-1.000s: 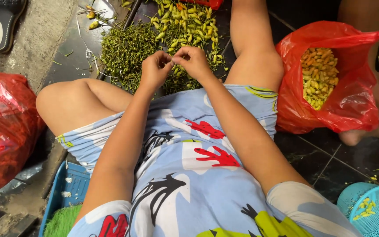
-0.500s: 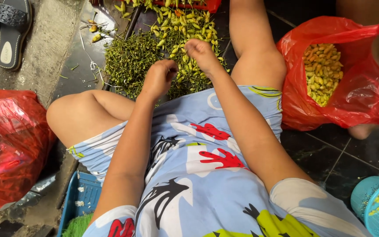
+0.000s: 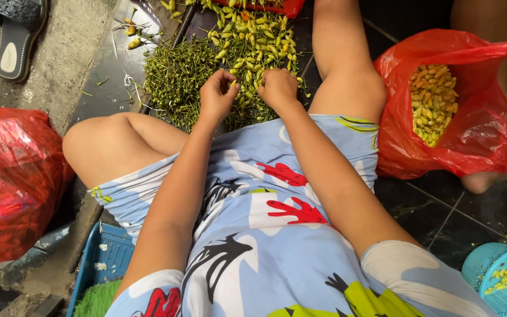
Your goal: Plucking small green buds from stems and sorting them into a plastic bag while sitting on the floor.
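Two hands meet again at the pile's near edge. Half a second ago your left hand (image 3: 218, 94) hung back and your right hand (image 3: 278, 87) reached alone; now they sit side by side, fingers curled down on small yellow-green chili peppers (image 3: 247, 44), though you cannot tell whether either has one clamped. Beside them lies the heap of plucked green stems (image 3: 174, 79). Farther right, a red plastic bag (image 3: 476, 141) holds cleaned peppers; a black sandal (image 3: 16, 38) rests far left.
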